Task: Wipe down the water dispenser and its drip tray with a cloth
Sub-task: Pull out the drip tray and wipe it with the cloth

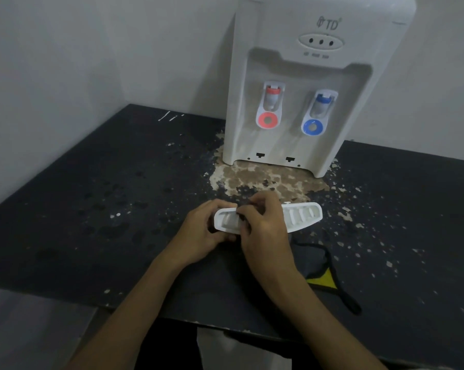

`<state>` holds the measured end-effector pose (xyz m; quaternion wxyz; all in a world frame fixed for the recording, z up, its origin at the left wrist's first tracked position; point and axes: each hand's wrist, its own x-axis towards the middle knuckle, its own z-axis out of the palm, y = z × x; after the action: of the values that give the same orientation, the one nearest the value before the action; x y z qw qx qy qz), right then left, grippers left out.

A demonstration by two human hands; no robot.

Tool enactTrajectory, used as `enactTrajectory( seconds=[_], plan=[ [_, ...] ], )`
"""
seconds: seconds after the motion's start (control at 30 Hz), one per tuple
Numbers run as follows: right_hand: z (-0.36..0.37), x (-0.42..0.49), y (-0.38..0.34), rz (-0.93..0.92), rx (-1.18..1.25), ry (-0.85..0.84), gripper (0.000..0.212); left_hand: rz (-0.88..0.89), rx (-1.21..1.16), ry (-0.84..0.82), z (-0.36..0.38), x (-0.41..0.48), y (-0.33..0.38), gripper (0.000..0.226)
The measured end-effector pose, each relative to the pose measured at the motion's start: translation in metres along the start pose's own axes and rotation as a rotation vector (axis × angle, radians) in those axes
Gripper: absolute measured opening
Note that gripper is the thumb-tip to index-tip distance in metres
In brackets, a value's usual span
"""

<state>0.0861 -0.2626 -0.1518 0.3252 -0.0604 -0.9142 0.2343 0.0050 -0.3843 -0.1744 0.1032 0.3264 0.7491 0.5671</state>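
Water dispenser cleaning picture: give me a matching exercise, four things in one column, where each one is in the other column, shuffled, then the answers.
1. drip tray
2. cloth
3. red tap
4. blue tap

A. on the dispenser, right side as seen
B. lying on the table, nearest the person
C. gripped by the left hand and right hand
D. on the dispenser, left side as seen

Pairs: 1-C, 2-B, 3-D, 4-A.

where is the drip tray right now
Head view, centre: the drip tray is off the water dispenser, gripped by the left hand, right hand on it, over the black table.
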Motion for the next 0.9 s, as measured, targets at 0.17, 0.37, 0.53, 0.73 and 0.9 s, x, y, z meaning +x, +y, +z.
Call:
enactTrajectory(
  seconds=[0.17, 0.37, 0.53, 0.73, 0.9],
  plan=[
    [-0.004, -0.006, -0.007, -0.100, -0.040, -0.020, 0.003, 0.005, 0.005, -0.004, 0.000, 0.001, -0.003, 0.049],
    [-0.023, 0.003, -0.003, 0.021, 0.236, -0.046, 0.028, 0.010, -0.004, 0.005, 0.000, 0.000, -0.001, 0.049],
    [-0.022, 0.002, -0.004, -0.033, 0.176, -0.116, 0.028, 0.024, 0.003, 0.000, 0.000, -0.001, -0.002, 0.048],
    [-0.004, -0.004, -0.023, -0.017, -0.142, -0.146, 0.025, 0.022, 0.010, -0.003, 0.000, -0.002, -0.002, 0.047],
    [0.003, 0.000, -0.030, -0.021, -0.180, -0.100, 0.026, 0.023, 0.051, -0.009, -0.002, -0.002, 0.001, 0.046]
  ],
)
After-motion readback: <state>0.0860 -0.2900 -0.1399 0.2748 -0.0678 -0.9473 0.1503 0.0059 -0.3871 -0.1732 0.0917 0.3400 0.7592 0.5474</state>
